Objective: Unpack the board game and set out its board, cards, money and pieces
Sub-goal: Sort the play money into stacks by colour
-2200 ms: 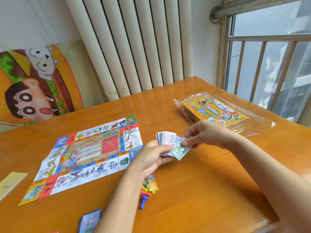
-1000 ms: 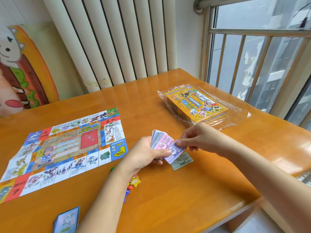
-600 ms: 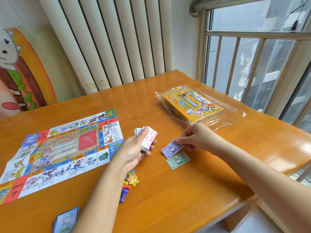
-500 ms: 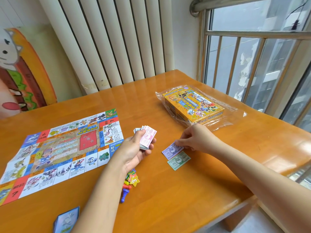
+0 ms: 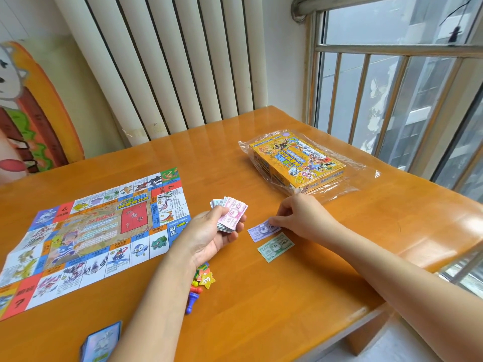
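The stack of money [image 5: 231, 214] sits in the grip of the left hand [image 5: 209, 237], just right of the board [image 5: 91, 236]. The right hand [image 5: 303, 218] pinches one end of a purple note [image 5: 260, 231] flat on the desk [image 5: 287, 304], a green note [image 5: 275, 247] just nearer; bare desk runs to the near edge.

Glossy orange wooden table [image 5: 287, 322] in soft daylight.
White column radiator [image 5: 170, 61] beyond the left hand [image 5: 209, 236]; barred window [image 5: 392, 87] beyond the right hand [image 5: 305, 218]; cartoon hamburger picture [image 5: 34, 108] far left of both.
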Available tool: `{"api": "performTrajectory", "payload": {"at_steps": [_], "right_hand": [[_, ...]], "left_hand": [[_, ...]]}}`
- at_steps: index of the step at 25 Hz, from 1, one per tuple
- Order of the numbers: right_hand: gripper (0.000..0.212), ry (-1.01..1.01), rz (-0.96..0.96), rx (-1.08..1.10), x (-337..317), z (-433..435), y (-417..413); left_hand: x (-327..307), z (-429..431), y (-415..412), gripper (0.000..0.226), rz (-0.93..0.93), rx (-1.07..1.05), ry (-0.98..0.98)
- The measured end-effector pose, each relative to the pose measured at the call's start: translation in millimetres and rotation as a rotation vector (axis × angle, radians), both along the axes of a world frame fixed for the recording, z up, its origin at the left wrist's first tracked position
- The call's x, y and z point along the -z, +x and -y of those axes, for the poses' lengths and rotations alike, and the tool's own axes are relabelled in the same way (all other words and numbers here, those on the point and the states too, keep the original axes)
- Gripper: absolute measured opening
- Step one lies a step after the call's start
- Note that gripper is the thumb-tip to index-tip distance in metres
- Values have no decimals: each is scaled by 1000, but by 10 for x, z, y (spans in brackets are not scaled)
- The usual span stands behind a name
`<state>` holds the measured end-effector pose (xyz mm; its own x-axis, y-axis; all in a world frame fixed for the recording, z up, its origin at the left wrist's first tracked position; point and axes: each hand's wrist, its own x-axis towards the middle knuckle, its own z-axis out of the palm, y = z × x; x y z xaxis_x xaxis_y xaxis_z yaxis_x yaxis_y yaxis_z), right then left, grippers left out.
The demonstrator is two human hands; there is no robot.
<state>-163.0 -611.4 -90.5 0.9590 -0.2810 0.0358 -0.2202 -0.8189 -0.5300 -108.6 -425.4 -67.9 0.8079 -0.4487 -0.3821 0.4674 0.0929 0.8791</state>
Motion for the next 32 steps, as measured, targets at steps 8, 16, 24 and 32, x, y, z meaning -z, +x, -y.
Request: {"api": "performTrajectory", "payload": {"at_steps": [8,16,24,32], "right_hand": [[31,8,78,-360,43,125,-184],[41,-148,120,-385,160,224,-298],[38,-171,194,-333,198,217,-275],[39,-89,289,-279,154,176,-309]], "left_hand": [[66,51,-46,22,33,83,91],[80,211,-21,21,18,81,63],[69,212,-25,21,21,79,47],[38,219,-54,23,55,88,-2]]}}
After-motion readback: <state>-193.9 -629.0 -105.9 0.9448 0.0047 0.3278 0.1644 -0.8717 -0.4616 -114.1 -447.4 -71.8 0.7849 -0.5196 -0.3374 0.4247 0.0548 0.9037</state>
